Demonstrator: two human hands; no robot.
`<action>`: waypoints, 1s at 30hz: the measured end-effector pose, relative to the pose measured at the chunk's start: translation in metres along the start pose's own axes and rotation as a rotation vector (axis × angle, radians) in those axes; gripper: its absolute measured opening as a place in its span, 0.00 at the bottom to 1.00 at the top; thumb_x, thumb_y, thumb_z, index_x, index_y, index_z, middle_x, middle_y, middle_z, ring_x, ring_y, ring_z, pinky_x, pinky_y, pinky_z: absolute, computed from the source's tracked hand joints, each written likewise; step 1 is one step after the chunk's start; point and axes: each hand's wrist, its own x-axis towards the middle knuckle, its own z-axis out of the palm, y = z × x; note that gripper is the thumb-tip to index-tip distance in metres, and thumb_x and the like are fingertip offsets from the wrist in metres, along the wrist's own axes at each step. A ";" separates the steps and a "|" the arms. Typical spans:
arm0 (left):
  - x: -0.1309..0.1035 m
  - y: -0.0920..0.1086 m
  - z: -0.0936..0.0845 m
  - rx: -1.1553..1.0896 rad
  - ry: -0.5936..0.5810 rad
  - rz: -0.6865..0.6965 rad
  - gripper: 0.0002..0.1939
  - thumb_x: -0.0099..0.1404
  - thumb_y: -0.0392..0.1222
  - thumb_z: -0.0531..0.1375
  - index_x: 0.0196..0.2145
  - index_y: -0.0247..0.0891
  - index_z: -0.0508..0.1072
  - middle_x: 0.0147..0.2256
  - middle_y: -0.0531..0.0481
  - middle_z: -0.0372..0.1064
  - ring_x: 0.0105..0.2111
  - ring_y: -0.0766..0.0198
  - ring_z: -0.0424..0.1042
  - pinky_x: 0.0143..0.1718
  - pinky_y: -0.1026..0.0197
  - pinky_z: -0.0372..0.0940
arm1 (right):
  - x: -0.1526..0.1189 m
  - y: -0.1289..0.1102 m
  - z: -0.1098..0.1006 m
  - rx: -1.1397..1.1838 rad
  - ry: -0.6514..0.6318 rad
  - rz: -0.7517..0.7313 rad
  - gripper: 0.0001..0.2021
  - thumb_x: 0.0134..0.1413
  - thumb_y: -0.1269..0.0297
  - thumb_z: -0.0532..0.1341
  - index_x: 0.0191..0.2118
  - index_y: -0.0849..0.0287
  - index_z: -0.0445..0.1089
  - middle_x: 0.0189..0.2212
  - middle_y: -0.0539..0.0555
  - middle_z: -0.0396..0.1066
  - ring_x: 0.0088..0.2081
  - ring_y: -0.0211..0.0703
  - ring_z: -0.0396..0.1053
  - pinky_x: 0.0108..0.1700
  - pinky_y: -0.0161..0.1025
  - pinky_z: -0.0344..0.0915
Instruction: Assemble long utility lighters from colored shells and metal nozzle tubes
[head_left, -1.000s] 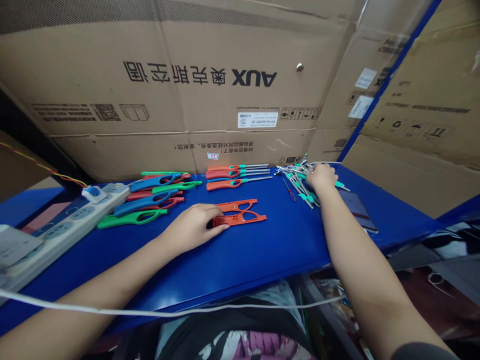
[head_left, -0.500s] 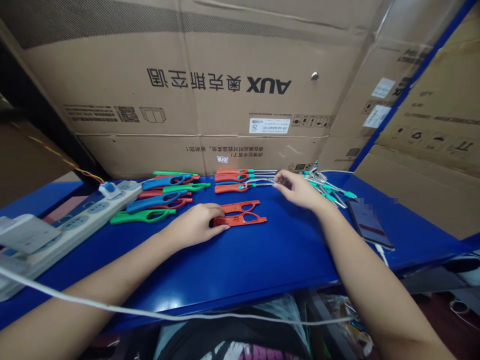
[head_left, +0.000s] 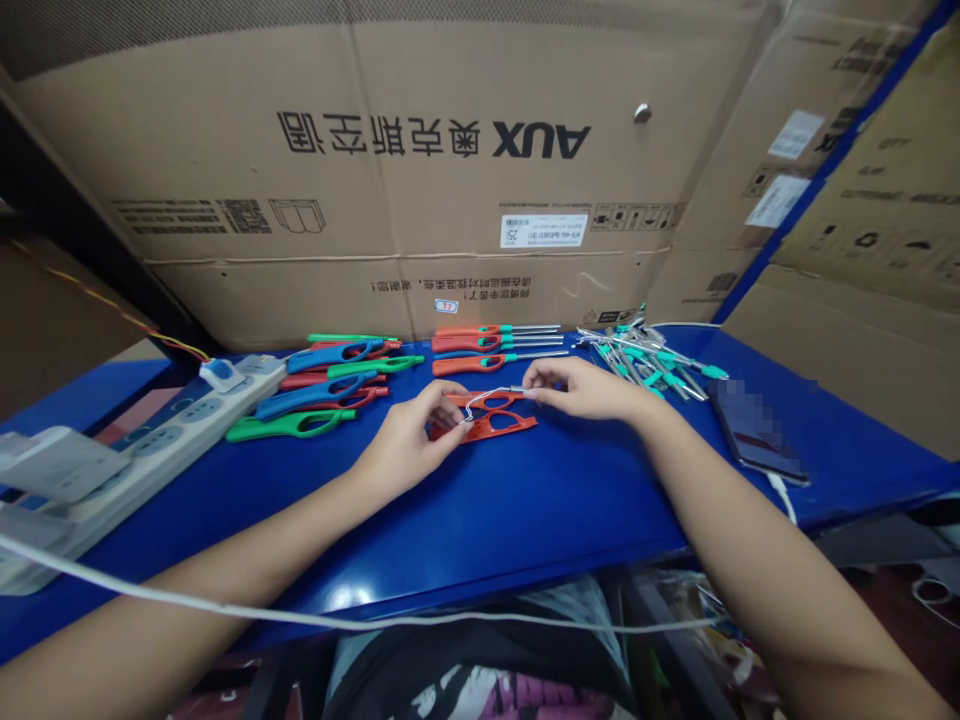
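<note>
**Presently, thin white wires are spanning both hands**

Left hand: grip is pinching one end of the wires between thumb and fingers. Right hand: grip is pinching too, thumb and forefinger pressing on a slim metal rod from which the wires are emerging. Rod's far part is hiding behind the fingers; cannot tell its extent.

Position: wires and rod are hanging just over two orange half shells, which are lying side by side on the blue surface. Two-point hold is presumably preventing the limp wires from flopping aside. Shells are apparently lying hollow side up, probably leaving the inside reachable.

Surroundings: rods with teal ends are lying in a loose heap beyond the right hand, likely for a short reach. Orange handles with metal stems are lying parallel behind the shells, stems pointing right, perhaps for tidiness. Blue, green and red handles are overlapping at left, beside a power strip. Phone is resting at right.
</note>
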 end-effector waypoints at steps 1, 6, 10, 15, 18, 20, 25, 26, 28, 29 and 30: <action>0.000 0.002 0.001 -0.025 0.013 -0.005 0.14 0.66 0.45 0.61 0.48 0.40 0.68 0.32 0.52 0.74 0.32 0.64 0.75 0.37 0.61 0.71 | -0.001 0.000 -0.001 0.015 -0.060 0.028 0.12 0.60 0.56 0.59 0.39 0.61 0.70 0.31 0.52 0.71 0.32 0.38 0.65 0.36 0.37 0.62; 0.002 0.003 0.000 -0.058 0.074 -0.017 0.13 0.68 0.48 0.60 0.44 0.38 0.76 0.35 0.49 0.78 0.34 0.61 0.77 0.38 0.61 0.71 | -0.006 -0.003 -0.007 0.153 -0.401 0.102 0.14 0.58 0.54 0.62 0.40 0.61 0.72 0.29 0.51 0.71 0.30 0.36 0.65 0.34 0.35 0.61; 0.005 -0.001 -0.001 0.039 0.056 0.022 0.14 0.69 0.48 0.59 0.43 0.39 0.80 0.39 0.47 0.79 0.38 0.60 0.77 0.41 0.60 0.70 | -0.008 -0.006 -0.010 0.263 -0.406 0.131 0.17 0.56 0.51 0.64 0.43 0.61 0.69 0.27 0.49 0.71 0.27 0.34 0.65 0.31 0.34 0.60; 0.006 -0.003 -0.002 0.118 -0.005 0.060 0.14 0.71 0.47 0.57 0.45 0.41 0.80 0.44 0.47 0.79 0.43 0.59 0.77 0.44 0.59 0.71 | -0.010 -0.007 -0.017 0.266 -0.305 0.190 0.18 0.51 0.52 0.68 0.39 0.60 0.68 0.26 0.48 0.71 0.26 0.33 0.65 0.30 0.33 0.61; 0.006 -0.005 -0.002 0.204 -0.045 0.133 0.14 0.72 0.46 0.56 0.46 0.40 0.79 0.46 0.45 0.78 0.45 0.58 0.76 0.48 0.57 0.71 | -0.010 -0.005 -0.018 0.196 -0.296 0.218 0.17 0.52 0.50 0.67 0.36 0.60 0.70 0.25 0.49 0.71 0.24 0.33 0.65 0.28 0.33 0.62; 0.006 -0.007 -0.003 0.265 -0.084 0.198 0.14 0.72 0.44 0.54 0.47 0.39 0.78 0.46 0.44 0.77 0.45 0.57 0.76 0.48 0.56 0.71 | -0.009 -0.001 -0.017 0.167 -0.287 0.211 0.17 0.52 0.49 0.66 0.36 0.60 0.73 0.27 0.51 0.72 0.26 0.35 0.67 0.27 0.33 0.63; 0.007 -0.012 -0.001 0.370 -0.139 0.272 0.15 0.74 0.41 0.52 0.49 0.38 0.77 0.44 0.42 0.74 0.43 0.58 0.75 0.46 0.56 0.71 | -0.006 0.005 -0.015 0.101 -0.251 0.173 0.17 0.52 0.50 0.66 0.37 0.61 0.75 0.31 0.53 0.73 0.30 0.38 0.69 0.30 0.34 0.66; 0.008 -0.014 0.000 0.387 -0.140 0.281 0.15 0.74 0.40 0.52 0.49 0.38 0.77 0.43 0.42 0.74 0.43 0.57 0.75 0.46 0.55 0.71 | -0.005 0.005 -0.015 0.084 -0.246 0.182 0.16 0.52 0.51 0.67 0.37 0.61 0.75 0.30 0.53 0.74 0.30 0.38 0.69 0.31 0.35 0.66; 0.009 -0.016 0.001 0.418 -0.142 0.299 0.15 0.74 0.40 0.51 0.49 0.37 0.77 0.43 0.42 0.73 0.43 0.57 0.74 0.46 0.55 0.71 | -0.005 0.006 -0.015 0.051 -0.233 0.189 0.15 0.51 0.53 0.67 0.36 0.62 0.75 0.30 0.53 0.74 0.31 0.39 0.70 0.34 0.36 0.66; 0.009 -0.017 0.002 0.432 -0.145 0.301 0.15 0.74 0.41 0.52 0.49 0.37 0.77 0.42 0.42 0.73 0.43 0.57 0.74 0.46 0.55 0.71 | -0.004 0.006 -0.015 0.032 -0.225 0.183 0.15 0.50 0.54 0.67 0.35 0.61 0.75 0.31 0.53 0.75 0.31 0.39 0.70 0.35 0.37 0.66; 0.009 -0.018 0.002 0.445 -0.149 0.299 0.15 0.74 0.41 0.52 0.49 0.37 0.77 0.42 0.42 0.72 0.43 0.57 0.74 0.45 0.55 0.71 | -0.004 0.006 -0.015 0.013 -0.220 0.171 0.14 0.50 0.54 0.67 0.35 0.61 0.75 0.31 0.54 0.76 0.32 0.40 0.71 0.36 0.37 0.66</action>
